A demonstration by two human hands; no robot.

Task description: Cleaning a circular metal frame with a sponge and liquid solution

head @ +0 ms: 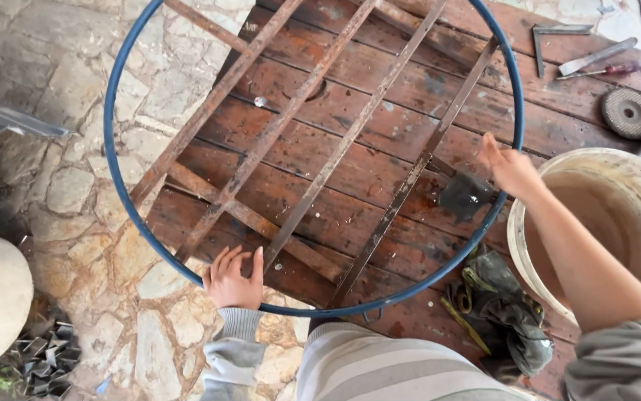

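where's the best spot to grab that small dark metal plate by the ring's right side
Probably by its upper and lower edges, coming from the right. The dark metal plate lies flat on the wooden table just inside the blue ring, and a rusty bar borders its left. The right hand is already beside it there, while the left hand rests on the ring's near rim.

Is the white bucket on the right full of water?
No, the white bucket looks empty, with only its stained brownish inner wall showing beside the right hand.
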